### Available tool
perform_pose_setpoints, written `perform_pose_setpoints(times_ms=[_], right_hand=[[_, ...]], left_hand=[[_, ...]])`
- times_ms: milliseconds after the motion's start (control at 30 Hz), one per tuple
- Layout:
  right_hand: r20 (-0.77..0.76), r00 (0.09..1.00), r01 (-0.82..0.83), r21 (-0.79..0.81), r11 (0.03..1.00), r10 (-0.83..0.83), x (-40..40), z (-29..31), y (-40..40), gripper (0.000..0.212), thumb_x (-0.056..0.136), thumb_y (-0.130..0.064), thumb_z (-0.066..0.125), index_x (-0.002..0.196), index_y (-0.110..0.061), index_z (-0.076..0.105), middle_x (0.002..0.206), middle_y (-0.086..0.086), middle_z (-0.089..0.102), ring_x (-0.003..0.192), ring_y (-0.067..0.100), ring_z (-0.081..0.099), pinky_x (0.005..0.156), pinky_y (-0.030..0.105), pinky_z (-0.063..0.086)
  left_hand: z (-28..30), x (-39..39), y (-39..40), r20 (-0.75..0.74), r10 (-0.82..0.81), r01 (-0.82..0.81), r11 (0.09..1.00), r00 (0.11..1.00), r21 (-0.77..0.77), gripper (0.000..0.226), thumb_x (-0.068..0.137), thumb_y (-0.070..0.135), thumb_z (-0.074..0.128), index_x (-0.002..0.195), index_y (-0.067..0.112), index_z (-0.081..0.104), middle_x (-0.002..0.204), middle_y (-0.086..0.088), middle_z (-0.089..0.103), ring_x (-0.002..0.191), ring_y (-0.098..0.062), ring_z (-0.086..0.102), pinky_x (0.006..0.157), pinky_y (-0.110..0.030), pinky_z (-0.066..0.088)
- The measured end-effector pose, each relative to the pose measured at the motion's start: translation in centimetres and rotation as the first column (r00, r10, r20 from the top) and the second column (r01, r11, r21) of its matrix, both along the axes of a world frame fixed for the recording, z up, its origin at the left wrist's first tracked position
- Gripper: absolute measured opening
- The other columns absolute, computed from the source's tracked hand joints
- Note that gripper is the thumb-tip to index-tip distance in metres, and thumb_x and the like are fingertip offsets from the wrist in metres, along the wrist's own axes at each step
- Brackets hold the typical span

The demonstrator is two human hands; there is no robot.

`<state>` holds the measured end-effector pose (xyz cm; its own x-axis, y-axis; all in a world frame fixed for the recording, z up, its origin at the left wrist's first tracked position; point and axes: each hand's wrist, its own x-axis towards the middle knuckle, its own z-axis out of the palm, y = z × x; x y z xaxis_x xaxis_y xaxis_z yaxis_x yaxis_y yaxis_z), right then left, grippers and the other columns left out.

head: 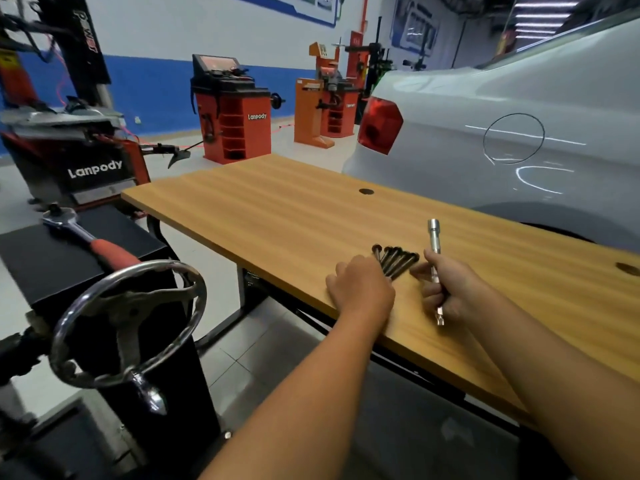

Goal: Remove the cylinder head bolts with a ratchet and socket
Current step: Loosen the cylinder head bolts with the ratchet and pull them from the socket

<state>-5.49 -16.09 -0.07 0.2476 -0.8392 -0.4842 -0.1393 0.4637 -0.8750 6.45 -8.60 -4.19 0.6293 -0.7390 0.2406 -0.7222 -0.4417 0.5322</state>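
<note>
Several long dark bolts lie side by side on the wooden table, near its front edge. My left hand rests on the table over their near ends, fingers curled down onto them. My right hand grips a long chrome socket extension just right of the bolts, socket end pointing away from me. The ratchet, with a red handle, lies on a black stand at the left, out of reach of both hands.
A chrome handwheel stands at the lower left on the black stand. A white car sits close behind the table on the right. Orange and black tyre machines stand on the floor beyond.
</note>
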Motion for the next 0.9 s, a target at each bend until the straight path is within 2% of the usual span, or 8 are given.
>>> perform_pose_setpoints(times_ms=[67, 167, 267, 367, 533, 633, 767, 900], right_hand=[[-0.012, 1.0, 0.019, -0.01, 1.0, -0.019, -0.1, 0.0, 0.0, 0.047, 0.105, -0.05, 0.05, 0.118, -0.007, 0.063, 0.084, 0.003, 0.058, 0.041, 0.007, 0.037, 0.034, 0.022, 0.032], [-0.031, 0.991, 0.125, -0.104, 0.987, -0.129, 0.4, 0.2, 0.5, 0.043, 0.105, -0.051, 0.051, 0.106, -0.01, 0.064, 0.099, 0.008, 0.073, 0.046, 0.01, 0.041, 0.04, 0.025, 0.036], [0.059, 0.975, 0.219, -0.128, 0.967, -0.213, 1.3, 0.9, 1.2, 0.042, 0.103, -0.054, 0.05, 0.096, -0.014, 0.061, 0.095, 0.008, 0.073, 0.049, 0.012, 0.042, 0.043, 0.028, 0.036], [0.153, 0.974, 0.186, -0.097, 0.978, -0.17, 2.5, 2.0, 1.6, 0.043, 0.102, -0.057, 0.049, 0.092, -0.016, 0.059, 0.086, 0.006, 0.067, 0.048, 0.013, 0.043, 0.046, 0.027, 0.038], [0.162, 0.983, 0.1, -0.078, 0.992, -0.087, 3.8, 3.1, 2.4, 0.043, 0.103, -0.056, 0.048, 0.095, -0.014, 0.058, 0.085, 0.006, 0.063, 0.049, 0.012, 0.043, 0.048, 0.028, 0.039], [0.161, 0.985, 0.077, -0.085, 0.993, -0.062, 3.6, 3.5, 2.9, 0.044, 0.103, -0.057, 0.047, 0.096, -0.014, 0.058, 0.084, 0.006, 0.061, 0.05, 0.012, 0.043, 0.049, 0.029, 0.039], [0.148, 0.988, 0.069, -0.181, 0.981, -0.043, 3.3, 4.3, 4.6, 0.046, 0.103, -0.057, 0.049, 0.096, -0.014, 0.062, 0.085, 0.006, 0.064, 0.05, 0.012, 0.047, 0.055, 0.031, 0.045], [0.197, 0.978, 0.008, -0.359, 0.933, 0.067, 7.3, 6.3, 9.9, 0.048, 0.106, -0.054, 0.046, 0.102, -0.012, 0.069, 0.092, 0.002, 0.075, 0.082, 0.016, 0.069, 0.078, 0.036, 0.053]], left_hand=[[-0.1, 0.0, 0.0, 0.012, 0.004, -0.004, 1.0, 1.0, 0.011, 0.026, 0.096, 0.047, 0.067, 0.103, 0.022, 0.07, 0.096, 0.003, 0.062, 0.09, -0.02, 0.048, 0.075, -0.04, 0.036], [0.0, 0.2, 0.4, 0.007, -0.025, 0.025, 0.999, 1.0, 0.032, 0.036, 0.093, 0.054, 0.069, 0.106, 0.02, 0.07, 0.101, 0.001, 0.061, 0.092, -0.021, 0.048, 0.077, -0.041, 0.039], [0.3, 1.1, 1.2, -0.043, -0.11, 0.112, 0.993, 0.993, 0.046, 0.048, 0.089, 0.058, 0.073, 0.115, 0.018, 0.069, 0.111, -0.002, 0.061, 0.102, -0.023, 0.052, 0.082, -0.041, 0.046], [1.0, 2.4, 2.1, -0.068, -0.18, 0.186, 0.977, 0.981, 0.101, 0.052, 0.09, 0.056, 0.074, 0.123, 0.016, 0.067, 0.113, -0.002, 0.062, 0.115, -0.026, 0.05, 0.087, -0.042, 0.051], [1.1, 3.4, 2.7, -0.12, -0.206, 0.22, 0.968, 0.971, 0.12, 0.036, 0.098, 0.043, 0.067, 0.125, 0.02, 0.068, 0.088, 0.005, 0.046, 0.119, -0.027, 0.048, 0.087, -0.043, 0.048], [0.8, 3.6, 2.7, -0.162, -0.226, 0.246, 0.962, 0.961, 0.119, 0.042, 0.098, 0.04, 0.066, 0.138, 0.024, 0.064, 0.111, -0.003, 0.062, 0.127, -0.027, 0.046, 0.095, -0.045, 0.048], [2.0, 4.5, 4.4, -0.338, -0.263, 0.259, 0.964, 0.904, -0.059, 0.049, 0.105, 0.037, 0.059, 0.149, 0.016, 0.055, 0.148, -0.01, 0.058, 0.138, -0.029, 0.051, 0.113, -0.043, 0.043], [5.5, 6.9, 10.0, -0.55, -0.374, 0.27, 0.926, 0.747, -0.263, 0.051, 0.11, 0.053, 0.04, 0.133, 0.015, 0.064, 0.117, -0.012, 0.071, 0.107, -0.029, 0.072, 0.1, -0.048, 0.056]])
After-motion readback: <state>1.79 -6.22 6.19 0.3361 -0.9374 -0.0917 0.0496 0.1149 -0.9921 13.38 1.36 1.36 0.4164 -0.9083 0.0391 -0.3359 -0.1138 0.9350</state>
